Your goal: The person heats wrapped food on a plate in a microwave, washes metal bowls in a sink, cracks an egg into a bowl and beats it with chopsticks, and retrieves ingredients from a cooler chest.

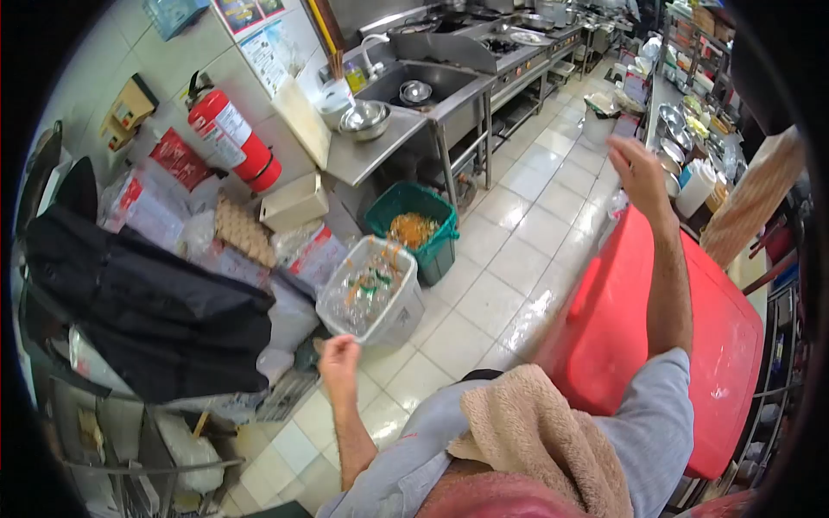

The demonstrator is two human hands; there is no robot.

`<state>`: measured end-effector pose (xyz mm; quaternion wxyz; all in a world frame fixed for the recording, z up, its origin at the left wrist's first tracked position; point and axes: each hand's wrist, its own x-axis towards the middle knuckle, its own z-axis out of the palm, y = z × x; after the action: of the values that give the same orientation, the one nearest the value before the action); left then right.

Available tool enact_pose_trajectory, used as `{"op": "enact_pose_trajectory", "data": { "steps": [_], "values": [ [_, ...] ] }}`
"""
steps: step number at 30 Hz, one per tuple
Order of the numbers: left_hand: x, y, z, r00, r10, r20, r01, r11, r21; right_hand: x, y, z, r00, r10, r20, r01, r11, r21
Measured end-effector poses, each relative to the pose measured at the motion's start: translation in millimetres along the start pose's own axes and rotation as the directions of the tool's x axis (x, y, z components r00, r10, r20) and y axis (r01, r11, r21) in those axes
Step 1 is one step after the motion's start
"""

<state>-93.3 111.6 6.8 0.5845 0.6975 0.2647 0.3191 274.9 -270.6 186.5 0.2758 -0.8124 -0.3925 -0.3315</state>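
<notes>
Head view: left hand (338, 352) at 7 o'clock, forearm upright, fingers bunched; can't tell if gripping. Near white bin (406, 304) of plastic, 8 o'clock. Right hand (639, 171) at 2 o'clock, raised, loosely curled, released, near red container (682, 345), 4 o'clock.

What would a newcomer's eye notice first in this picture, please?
Probably the large, smooth red box on the right side, because it is so bright and big. Next would come the red fire extinguisher by the tiled wall at the upper left. Near the middle, the green bin with orange scraps stands beside a white bin.
</notes>
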Motion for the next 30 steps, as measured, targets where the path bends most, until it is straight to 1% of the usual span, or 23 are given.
{"op": "enact_pose_trajectory", "data": {
  "steps": [1, 2, 3, 4, 5, 6, 7, 10, 12, 13, 14, 15, 17, 18, 19, 20, 21, 23, 25, 27, 28, 29, 30],
  "values": [
    [21, -9, 14, 0.986, -0.082, 0.142, 0.073, 0.995, 0.064, 6, 13, 11, 1.000, -0.001, -0.005, 0.001, 1.000, -0.015],
    [43, -8, 27, 0.985, -0.085, 0.153, 0.077, 0.995, 0.058, 8, 24, 22, 0.980, 0.136, 0.148, -0.133, 0.991, -0.030],
    [68, -5, 43, 0.934, -0.023, 0.357, -0.057, 0.975, 0.213, 9, 40, 33, 0.917, 0.270, 0.292, -0.264, 0.963, -0.063],
    [93, -1, 59, 0.833, 0.002, 0.553, -0.220, 0.919, 0.328, 8, 66, 48, 0.915, 0.278, 0.294, -0.268, 0.960, -0.075],
    [118, 2, 77, 0.828, 0.001, 0.561, -0.220, 0.921, 0.322, 5, 97, 64, 0.841, 0.377, 0.387, -0.383, 0.921, -0.065],
    [142, 4, 95, 0.795, 0.040, 0.606, -0.298, 0.895, 0.333, 5, 123, 80, 0.747, 0.463, 0.477, -0.495, 0.867, -0.066],
    [165, 3, 112, 0.757, 0.073, 0.649, -0.375, 0.862, 0.340, 9, 141, 97, 0.742, 0.470, 0.478, -0.501, 0.863, -0.071],
    [233, -4, 169, 0.775, 0.094, 0.625, -0.349, 0.888, 0.300, 31, 196, 147, 0.585, 0.528, 0.615, -0.526, 0.825, -0.207],
    [269, -17, 203, 0.806, 0.127, 0.578, -0.327, 0.910, 0.256, 50, 221, 199, 0.545, 0.512, 0.664, -0.563, 0.810, -0.163],
    [286, -20, 221, 0.803, 0.119, 0.584, -0.321, 0.911, 0.257, 51, 245, 239, 0.610, 0.432, 0.664, -0.516, 0.853, -0.081],
    [302, -23, 238, 0.817, 0.114, 0.566, -0.310, 0.914, 0.263, 61, 257, 282, 0.557, 0.442, 0.703, -0.558, 0.826, -0.077],
    [318, -23, 255, 0.832, 0.110, 0.544, -0.297, 0.916, 0.270, 64, 263, 330, 0.638, 0.368, 0.676, -0.554, 0.830, 0.071],
    [350, -20, 286, 0.835, 0.099, 0.542, -0.297, 0.909, 0.291, 100, 237, 407, 0.670, 0.241, 0.702, -0.503, 0.843, 0.190],
    [366, -20, 301, 0.841, 0.097, 0.532, -0.273, 0.925, 0.263, 123, 218, 438, 0.737, 0.108, 0.667, -0.378, 0.885, 0.273],
    [383, -22, 316, 0.852, 0.096, 0.515, -0.248, 0.940, 0.234, 139, 205, 481, 0.737, 0.026, 0.676, -0.355, 0.865, 0.354],
    [402, -26, 328, 0.868, 0.089, 0.489, -0.230, 0.944, 0.235, 151, 189, 518, 0.783, 0.028, 0.621, -0.363, 0.832, 0.420],
    [421, -29, 340, 0.879, 0.078, 0.471, -0.215, 0.946, 0.244, 173, 170, 542, 0.811, -0.079, 0.579, -0.289, 0.807, 0.515],
    [460, -37, 362, 0.923, 0.102, 0.371, -0.208, 0.943, 0.259, 199, 157, 611, 0.848, -0.234, 0.475, -0.184, 0.710, 0.679],
    [498, -55, 381, 0.939, 0.092, 0.332, -0.184, 0.949, 0.256, 229, 159, 645, 0.795, -0.302, 0.526, -0.163, 0.729, 0.665],
    [537, -70, 400, 0.969, 0.074, 0.234, -0.116, 0.979, 0.169, 255, 198, 682, 0.744, -0.364, 0.560, -0.090, 0.777, 0.623],
    [559, -89, 409, 0.975, 0.082, 0.206, -0.113, 0.984, 0.140, 259, 233, 710, 0.726, -0.338, 0.598, -0.058, 0.837, 0.544],
    [584, -88, 423, 0.980, 0.084, 0.179, -0.108, 0.986, 0.124, 265, 274, 737, 0.706, -0.318, 0.632, -0.011, 0.888, 0.460],
    [599, -80, 430, 0.985, 0.058, 0.164, -0.080, 0.988, 0.134, 286, 304, 726, 0.617, -0.247, 0.747, 0.163, 0.969, 0.185]
  ]
}}
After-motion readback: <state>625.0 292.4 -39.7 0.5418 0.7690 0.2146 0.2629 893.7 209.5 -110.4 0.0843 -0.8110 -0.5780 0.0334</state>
